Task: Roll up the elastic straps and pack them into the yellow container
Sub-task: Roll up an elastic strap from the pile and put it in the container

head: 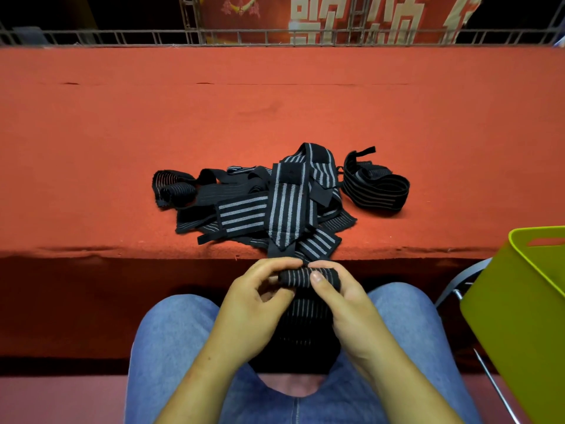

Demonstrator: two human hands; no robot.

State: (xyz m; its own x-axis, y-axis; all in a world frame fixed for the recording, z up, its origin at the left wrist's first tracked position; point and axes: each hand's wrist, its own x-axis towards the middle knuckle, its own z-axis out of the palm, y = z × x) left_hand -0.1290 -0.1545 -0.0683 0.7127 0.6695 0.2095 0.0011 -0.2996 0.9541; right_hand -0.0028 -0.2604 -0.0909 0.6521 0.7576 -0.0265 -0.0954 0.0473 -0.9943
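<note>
1. Strap roll (301,276): black with pale stripes, wound tight. I hold it crosswise between both hands, just off the near edge of the red ledge (122,148) and above my knees.
2. Its loose tail (308,319) drops from the roll down between my palms toward my lap.
3. Left hand (260,301): fingers curled over the roll's left end, pinching it.
4. Right hand (342,298): thumb pressed on the roll's front, fingers curled over the top, gripping the right end.
5. Pile of unrolled straps (275,203) on the ledge just beyond my fingers (one striped end hangs over the edge).
6. Coiled strap (376,185) lies right of the pile.
7. Yellow container (519,301) stands tilted by my right knee, well apart from the roll; contents cannot be told.
</note>
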